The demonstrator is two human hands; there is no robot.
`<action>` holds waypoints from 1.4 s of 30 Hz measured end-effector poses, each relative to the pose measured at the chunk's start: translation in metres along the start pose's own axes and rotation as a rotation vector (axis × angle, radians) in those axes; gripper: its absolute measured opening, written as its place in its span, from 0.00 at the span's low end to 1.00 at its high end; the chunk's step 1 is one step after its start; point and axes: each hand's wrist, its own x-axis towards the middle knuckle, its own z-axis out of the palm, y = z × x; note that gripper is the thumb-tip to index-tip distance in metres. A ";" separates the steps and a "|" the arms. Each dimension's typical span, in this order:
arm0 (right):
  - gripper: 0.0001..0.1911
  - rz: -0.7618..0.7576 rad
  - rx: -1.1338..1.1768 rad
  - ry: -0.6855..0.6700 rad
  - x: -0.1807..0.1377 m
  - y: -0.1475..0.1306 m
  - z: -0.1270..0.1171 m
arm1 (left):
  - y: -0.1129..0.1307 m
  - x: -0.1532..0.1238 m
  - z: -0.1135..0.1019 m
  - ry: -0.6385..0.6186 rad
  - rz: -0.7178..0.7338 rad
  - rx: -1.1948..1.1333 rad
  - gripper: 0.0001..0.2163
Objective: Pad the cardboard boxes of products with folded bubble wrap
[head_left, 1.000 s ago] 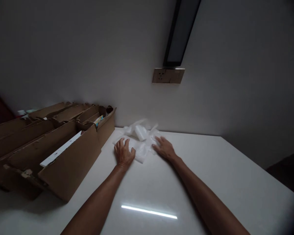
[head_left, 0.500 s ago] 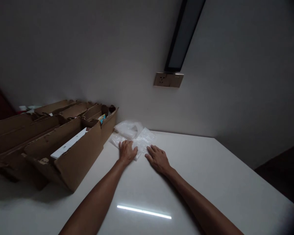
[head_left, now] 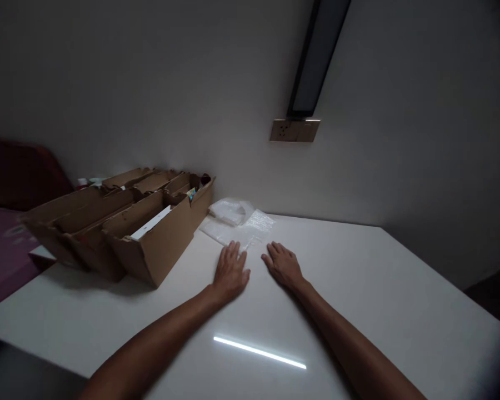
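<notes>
Crumpled clear bubble wrap (head_left: 254, 225) lies on the white table (head_left: 350, 289) close to the wall. My left hand (head_left: 230, 273) rests palm down just in front of it, fingers stretched out, the fingertips near its front edge; whether they touch it I cannot tell. To the right, my right hand (head_left: 282, 263) lies flat on the tabletop with its fingers extended and nothing in it. A small gap separates it from the bubble wrap.
Left of my hands stand cardboard boxes (head_left: 170, 244) side by side, one with a white flat item (head_left: 151, 223) inside. A socket plate (head_left: 295, 131) and a dark-framed panel (head_left: 320, 61) are on the wall. Something purple (head_left: 6, 250) lies at the far left.
My left hand has drawn back off the bubble wrap, towards me. The bubble wrap lies flatter. The view has turned a little left, showing more of the table's left edge.
</notes>
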 end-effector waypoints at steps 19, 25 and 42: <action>0.30 -0.406 0.199 -0.046 -0.124 -0.047 -0.014 | -0.093 -0.014 -0.201 0.339 -0.224 0.287 0.19; 0.27 -0.357 0.344 0.055 -0.127 -0.042 -0.013 | -0.067 -0.074 -0.236 0.355 -0.129 0.026 0.15; 0.41 -0.424 0.869 -0.222 -0.152 -0.072 -0.037 | -0.079 -0.191 -0.143 0.428 -0.908 -0.736 0.41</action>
